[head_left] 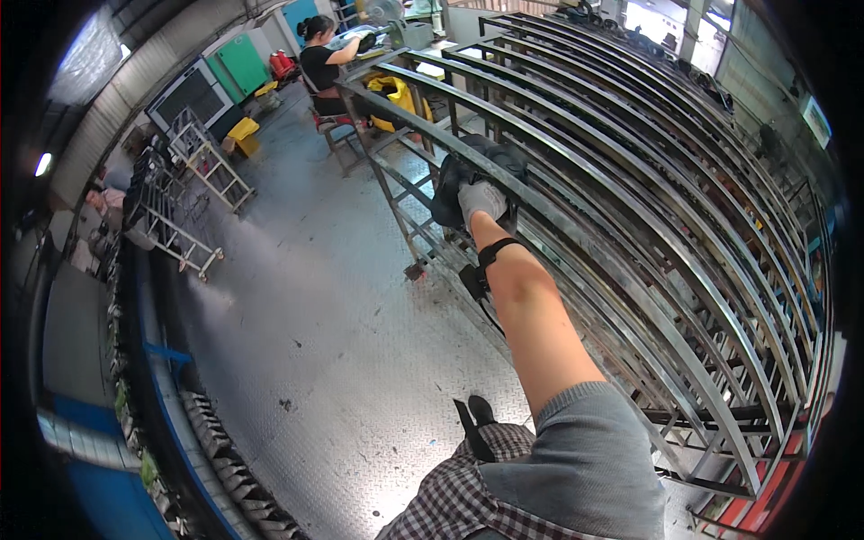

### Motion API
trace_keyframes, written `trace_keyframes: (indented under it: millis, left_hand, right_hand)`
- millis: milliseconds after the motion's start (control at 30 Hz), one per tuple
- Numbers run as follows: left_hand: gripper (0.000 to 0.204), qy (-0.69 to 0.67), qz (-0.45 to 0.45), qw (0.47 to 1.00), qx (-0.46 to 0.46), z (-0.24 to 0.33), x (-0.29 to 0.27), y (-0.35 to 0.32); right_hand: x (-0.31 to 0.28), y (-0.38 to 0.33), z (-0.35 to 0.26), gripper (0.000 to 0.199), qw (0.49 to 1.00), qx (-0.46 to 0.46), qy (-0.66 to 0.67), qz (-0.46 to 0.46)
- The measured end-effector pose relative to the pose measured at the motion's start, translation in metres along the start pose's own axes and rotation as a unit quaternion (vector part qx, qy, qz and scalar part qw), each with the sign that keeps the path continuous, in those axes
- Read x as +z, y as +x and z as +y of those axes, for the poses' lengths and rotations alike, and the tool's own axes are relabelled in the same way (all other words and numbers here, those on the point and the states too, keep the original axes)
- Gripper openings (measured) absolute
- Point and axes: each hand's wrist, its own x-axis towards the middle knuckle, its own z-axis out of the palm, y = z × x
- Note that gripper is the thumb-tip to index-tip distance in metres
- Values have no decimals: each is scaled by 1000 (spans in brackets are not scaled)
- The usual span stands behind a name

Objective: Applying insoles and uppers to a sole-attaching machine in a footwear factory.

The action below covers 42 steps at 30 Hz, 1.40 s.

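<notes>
My right hand (482, 197), in a light grey glove, reaches out to the end of a long metal rack (594, 236). It is closed on a bulky black object (447, 191) with a smooth, rounded surface, whose kind I cannot make out. Part of this black object lies behind the rack's top rail, and my fingertips are hidden against it. A black strap (498, 251) with a small dark device circles my right wrist. My left hand is out of the picture.
Parallel metal rails fill the right side. At the far end a person (319, 56) sits at a bench, near a yellow bag (393, 101). Wheeled metal frames (209, 164) stand at left, beside a long line of dark pieces (236, 477). Patterned metal plate (342, 360) covers the floor.
</notes>
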Motion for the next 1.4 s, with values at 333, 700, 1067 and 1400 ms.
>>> trace_keyframes:
  millis: [333,700,1067,1400]
  left_hand:
    - [24,20,-96,994,-47,22,20,68]
    - [50,184,-362,878,253,101,155,146]
    - [46,188,-531,716,412,231,238,-136]
    - [80,150,-185,380,894,373,360,-360]
  right_hand:
    - [-177,-70,83,41,994,36,101,-6]
    - [-460,-162,347,39,938,127,-247,206]
    - [-581,-279,323,38,854,-101,-132,493]
    - [-696,-259,370,33,901,115,-48,415]
